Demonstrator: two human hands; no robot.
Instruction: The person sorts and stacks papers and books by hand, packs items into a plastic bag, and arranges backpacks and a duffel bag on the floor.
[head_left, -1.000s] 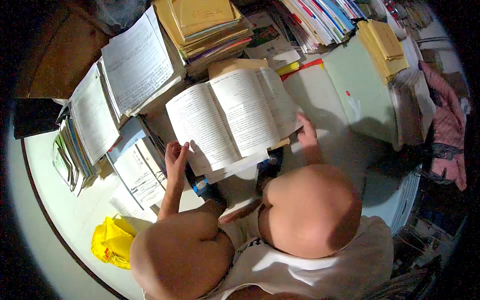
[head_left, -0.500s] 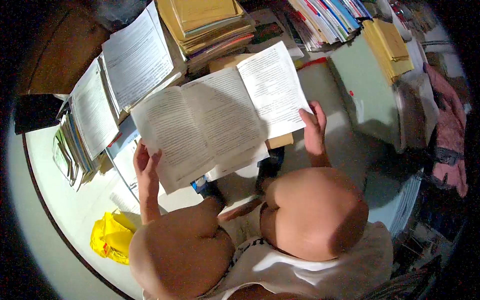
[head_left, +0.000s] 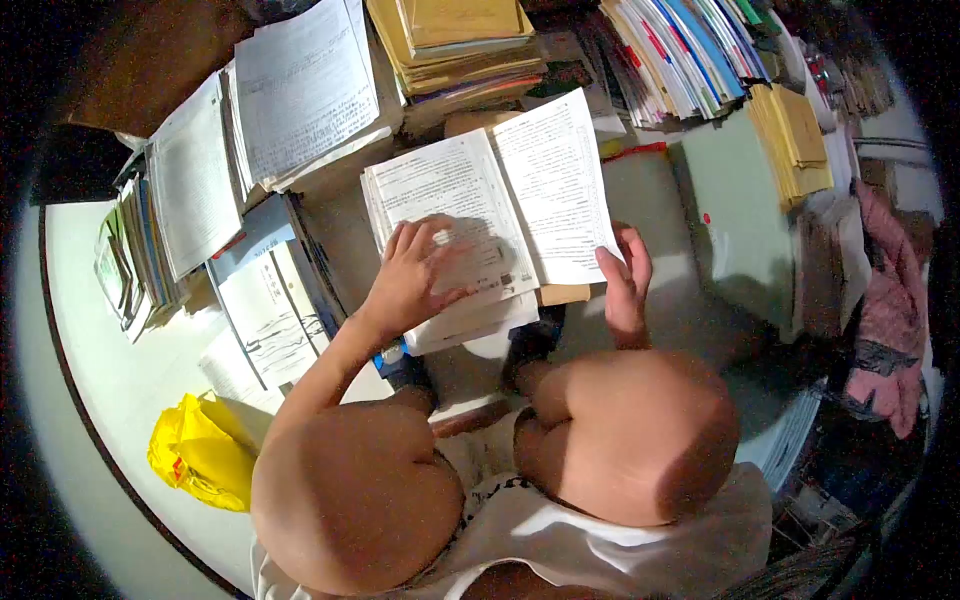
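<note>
In front of me lies a stack of printed sheets (head_left: 430,170), its upper corner tilted away from me. To its right a printed page (head_left: 550,170) stands open at a crease. My left hand (head_left: 415,275) is over the lower part of the left-hand sheet, fingers spread and slightly bent. Its shadow falls on the print. The right edge of the open page is between the thumb and fingers of my right hand (head_left: 626,275). Under the paper, a brown cardboard edge (head_left: 563,294) shows near my feet.
Stacked handwritten papers (head_left: 305,95) and brown envelopes (head_left: 465,70) stand behind. Several files (head_left: 680,55) are at the back right, near a pale green box (head_left: 735,200). A yellow plastic bag (head_left: 205,455) lies at left, a pink cloth (head_left: 890,290) at right.
The wide left-hand sheet has been folded over onto the stack. My left hand has moved from its outer edge onto the paper, while my right hand keeps its hold. The view has shifted slightly.
</note>
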